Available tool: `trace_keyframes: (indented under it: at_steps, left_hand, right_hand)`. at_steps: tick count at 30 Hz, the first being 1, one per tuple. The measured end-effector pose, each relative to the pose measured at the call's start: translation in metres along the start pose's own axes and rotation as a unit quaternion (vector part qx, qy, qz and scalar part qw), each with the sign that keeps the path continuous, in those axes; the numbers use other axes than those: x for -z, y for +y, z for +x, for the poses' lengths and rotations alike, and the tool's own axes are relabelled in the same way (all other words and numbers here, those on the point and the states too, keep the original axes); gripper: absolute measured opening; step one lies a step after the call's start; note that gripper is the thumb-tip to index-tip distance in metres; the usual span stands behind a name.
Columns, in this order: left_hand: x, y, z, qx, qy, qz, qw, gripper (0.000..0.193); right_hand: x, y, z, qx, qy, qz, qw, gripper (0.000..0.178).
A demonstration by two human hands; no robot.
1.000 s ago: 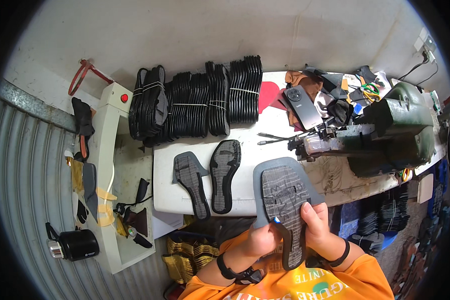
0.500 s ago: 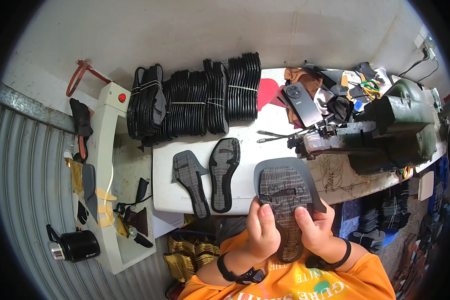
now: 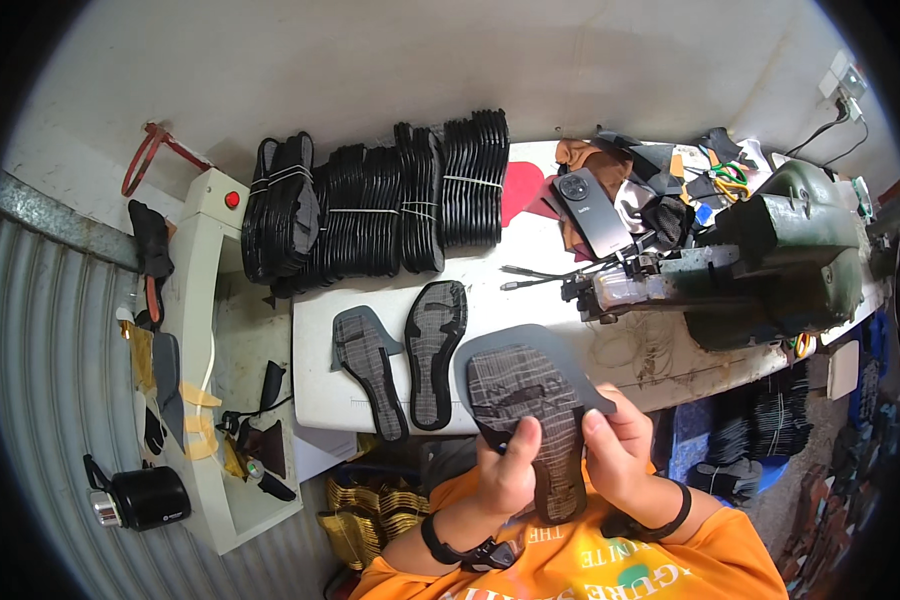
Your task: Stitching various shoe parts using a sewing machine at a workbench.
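Observation:
Between my two hands is a grey crosshatched insole [image 3: 518, 378] with a wide smooth grey margin round its broad end and a narrow end toward my shirt. My left hand [image 3: 508, 478] grips its left edge, thumb on top. On the other edge my right hand [image 3: 620, 448] pinches the insole and its grey margin, thumb also on top. The fingers beneath are mostly hidden. Left of it, on the white table [image 3: 510, 305], lie an insole with grey flaps [image 3: 362, 345] and a black-edged insole [image 3: 436, 345].
Tied stacks of black insoles [image 3: 360, 225] stand along the wall. A dark green sewing machine [image 3: 780, 255] takes up the right side, with a phone [image 3: 590, 215] on fabric scraps [image 3: 660, 180] behind it. A black flask [image 3: 150, 497] is at far left; gold pieces [image 3: 375, 515] sit below the table.
The held insole has moved left and tilted, its broad end now leaning leftward. My left hand has shifted slightly left and down with it; the right thumb is now nearer the margin.

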State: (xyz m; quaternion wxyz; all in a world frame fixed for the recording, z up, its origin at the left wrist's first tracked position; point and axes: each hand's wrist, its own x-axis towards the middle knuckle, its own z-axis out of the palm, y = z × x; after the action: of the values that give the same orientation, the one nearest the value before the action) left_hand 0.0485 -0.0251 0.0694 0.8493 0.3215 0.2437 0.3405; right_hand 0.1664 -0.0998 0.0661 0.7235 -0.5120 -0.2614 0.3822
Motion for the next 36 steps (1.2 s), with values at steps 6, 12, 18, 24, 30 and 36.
trace_keyframes:
  at_steps: [6, 12, 18, 24, 30, 36]
  left_hand:
    - [-0.003, 0.003, 0.003, -0.043, -0.008, -0.058, 0.997, 0.035]
    - [-0.001, 0.008, 0.004, -0.025, -0.002, 0.061, 0.998, 0.048]
    - [-0.018, 0.008, -0.002, -0.139, 0.023, 0.146, 0.979, 0.041]
    - [-0.012, 0.011, 0.009, 0.005, 0.096, -0.088, 0.991, 0.036]
    - [0.004, 0.011, 0.021, 0.035, 0.038, -0.171, 0.984, 0.039]
    - [-0.007, 0.027, 0.029, 0.132, -0.047, -0.002, 0.990, 0.068]
  right_hand:
    - [-0.001, -0.020, 0.005, -0.037, 0.055, 0.054, 0.996, 0.015]
    - [0.001, -0.024, 0.001, -0.001, 0.082, -0.100, 0.992, 0.020]
    - [-0.011, -0.023, 0.017, 0.386, -0.035, -0.430, 0.816, 0.035]
    - [-0.014, -0.028, 0.021, 0.328, -0.137, -0.459, 0.814, 0.033]
    - [0.003, -0.023, 0.010, 0.076, -0.099, -0.176, 0.976, 0.017]
    - [0.005, -0.026, 0.024, -0.201, -0.104, 0.063, 0.972, 0.022]
